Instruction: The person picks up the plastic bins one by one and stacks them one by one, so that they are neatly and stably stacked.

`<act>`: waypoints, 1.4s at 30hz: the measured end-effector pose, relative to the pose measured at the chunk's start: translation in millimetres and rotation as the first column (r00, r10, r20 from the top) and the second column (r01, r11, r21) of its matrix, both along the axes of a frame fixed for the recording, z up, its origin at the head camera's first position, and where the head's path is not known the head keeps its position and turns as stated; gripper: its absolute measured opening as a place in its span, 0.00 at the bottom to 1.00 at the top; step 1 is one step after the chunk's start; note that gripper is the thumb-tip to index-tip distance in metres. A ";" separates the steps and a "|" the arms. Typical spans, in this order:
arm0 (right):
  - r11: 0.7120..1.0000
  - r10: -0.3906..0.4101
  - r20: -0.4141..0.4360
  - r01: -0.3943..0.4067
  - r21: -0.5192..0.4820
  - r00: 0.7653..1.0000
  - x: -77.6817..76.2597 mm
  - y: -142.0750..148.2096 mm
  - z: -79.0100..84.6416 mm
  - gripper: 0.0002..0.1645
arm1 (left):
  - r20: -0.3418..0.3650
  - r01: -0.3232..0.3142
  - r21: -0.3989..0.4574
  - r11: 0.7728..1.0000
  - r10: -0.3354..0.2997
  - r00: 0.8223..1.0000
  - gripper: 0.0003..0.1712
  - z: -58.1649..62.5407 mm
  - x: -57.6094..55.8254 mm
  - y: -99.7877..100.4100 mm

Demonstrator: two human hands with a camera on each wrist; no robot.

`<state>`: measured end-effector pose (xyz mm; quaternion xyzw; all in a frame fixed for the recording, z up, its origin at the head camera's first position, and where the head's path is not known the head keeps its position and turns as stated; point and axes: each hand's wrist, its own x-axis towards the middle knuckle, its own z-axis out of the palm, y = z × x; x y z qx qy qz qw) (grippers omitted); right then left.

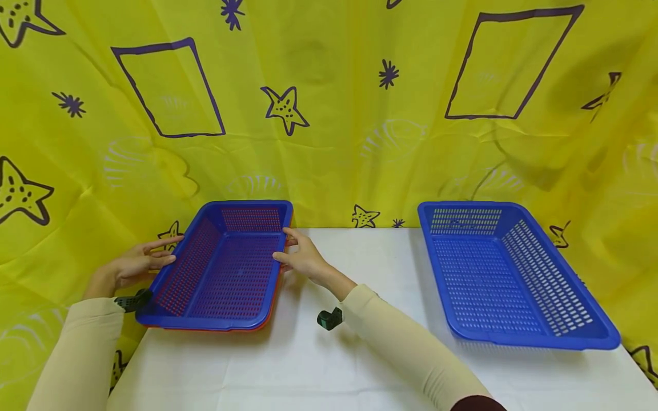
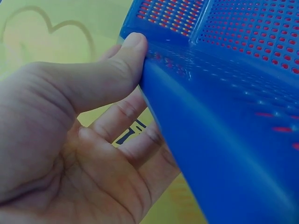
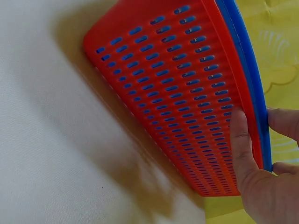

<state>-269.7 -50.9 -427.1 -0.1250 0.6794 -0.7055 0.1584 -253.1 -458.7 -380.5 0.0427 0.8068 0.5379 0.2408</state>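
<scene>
Blue basket (image 1: 488,285) sits well apart; left grip (image 1: 137,264) and right grip (image 1: 307,260) pinch nested baskets (image 1: 239,274).

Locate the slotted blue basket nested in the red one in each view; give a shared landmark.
Head: nested blue basket, left of centre, mostly in the lower half.
Left wrist: fills most of the right half, cut off by the frame.
Right wrist: rim strip right of centre, down from the top edge; blue also shows through the slots.
Shared landmark: slotted red basket, a thin edge in head, red through holes in left wrist, broad wall in right wrist.
</scene>
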 end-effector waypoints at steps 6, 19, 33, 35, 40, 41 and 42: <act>1.000 -0.008 -0.008 0.008 0.003 1.000 0.0 0.5 -0.3 0.47 | -0.002 0.000 -0.002 1.000 0.000 1.000 0.39 2.4 0.4 0.8; 0.999 -0.018 -0.032 0.019 0.035 0.999 -0.4 2.7 6.0 0.47 | -0.023 -0.009 -0.059 0.998 0.008 1.000 0.41 9.4 -1.3 5.9; 0.998 0.006 -0.032 -0.003 0.070 0.999 0.2 3.2 4.4 0.48 | -0.018 -0.019 -0.064 0.998 0.018 1.000 0.39 5.8 0.2 4.7; 0.997 0.011 -0.030 -0.008 0.075 0.999 0.2 3.4 4.5 0.48 | -0.013 -0.019 -0.054 0.998 0.019 1.000 0.37 5.0 0.3 4.1; 0.996 0.024 -0.026 -0.022 0.081 0.999 -0.6 4.2 5.0 0.48 | -0.017 -0.023 -0.046 0.999 0.022 1.000 0.35 3.7 0.5 4.2; 0.996 0.028 -0.022 -0.026 0.081 0.999 -0.7 4.6 5.4 0.48 | -0.015 -0.029 -0.045 0.999 0.029 0.999 0.36 3.5 0.3 4.5; 0.996 0.030 -0.018 -0.028 0.085 0.999 -0.8 5.2 5.5 0.48 | -0.013 -0.035 -0.045 0.998 0.034 0.999 0.36 3.5 0.1 5.2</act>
